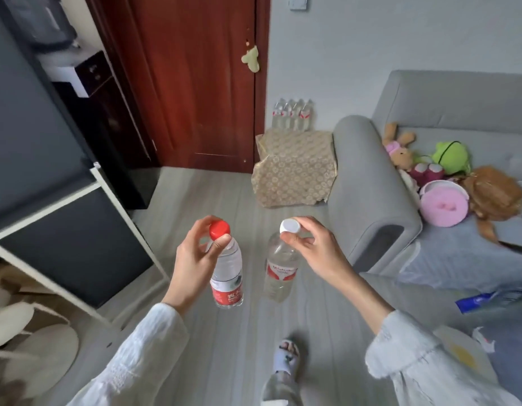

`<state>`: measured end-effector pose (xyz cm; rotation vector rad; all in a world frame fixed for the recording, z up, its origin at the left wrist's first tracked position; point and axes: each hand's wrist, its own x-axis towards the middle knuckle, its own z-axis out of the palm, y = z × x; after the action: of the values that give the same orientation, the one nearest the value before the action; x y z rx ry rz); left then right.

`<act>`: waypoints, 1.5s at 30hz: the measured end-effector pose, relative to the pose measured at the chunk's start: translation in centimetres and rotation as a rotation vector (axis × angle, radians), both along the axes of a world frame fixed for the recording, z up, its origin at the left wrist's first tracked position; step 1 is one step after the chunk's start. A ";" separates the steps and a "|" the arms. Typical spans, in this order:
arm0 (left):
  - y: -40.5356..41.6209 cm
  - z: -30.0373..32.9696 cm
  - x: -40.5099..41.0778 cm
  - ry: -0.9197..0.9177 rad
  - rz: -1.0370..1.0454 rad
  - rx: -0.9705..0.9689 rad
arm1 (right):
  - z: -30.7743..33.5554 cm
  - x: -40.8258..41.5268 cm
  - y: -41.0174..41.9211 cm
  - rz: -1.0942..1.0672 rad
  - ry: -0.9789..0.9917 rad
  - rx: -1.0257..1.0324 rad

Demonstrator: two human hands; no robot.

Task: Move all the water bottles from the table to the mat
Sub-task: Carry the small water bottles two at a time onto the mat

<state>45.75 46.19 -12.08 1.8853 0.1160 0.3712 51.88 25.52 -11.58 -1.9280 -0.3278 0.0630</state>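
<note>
My left hand [195, 259] pinches the red cap of a clear water bottle [227, 276] with a red label, which hangs upright above the floor. My right hand [309, 247] pinches the white cap of a second clear bottle [280, 273] with a red and white label, also hanging upright. A beige patterned mat [295, 168] lies on the floor ahead, beside the sofa arm. Several water bottles [292, 114] stand in a row at the mat's far edge against the wall. No table is in view.
A grey sofa [380, 200] with plush toys [441, 183] fills the right side. A dark cabinet with a white frame [78, 230] stands at the left. A red-brown door [195, 83] is behind the mat. My foot in a slipper [286, 358] is on the grey floor.
</note>
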 end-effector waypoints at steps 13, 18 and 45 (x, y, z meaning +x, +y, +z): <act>-4.3 0.2 29.2 -0.036 -0.021 0.008 | 0.8 28.5 -4.8 0.012 -0.045 -0.073; -5.5 -0.2 39.5 -0.039 -0.043 -0.001 | 0.1 38.2 -6.1 -0.013 -0.050 -0.093; -13.5 -4.6 95.6 0.190 -0.163 0.017 | -5.5 92.2 -14.2 -0.093 0.076 -0.164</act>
<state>141.36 32.66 -16.71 1.9291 0.0865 0.0818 144.10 11.33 -17.06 -2.0950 -0.1864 0.1043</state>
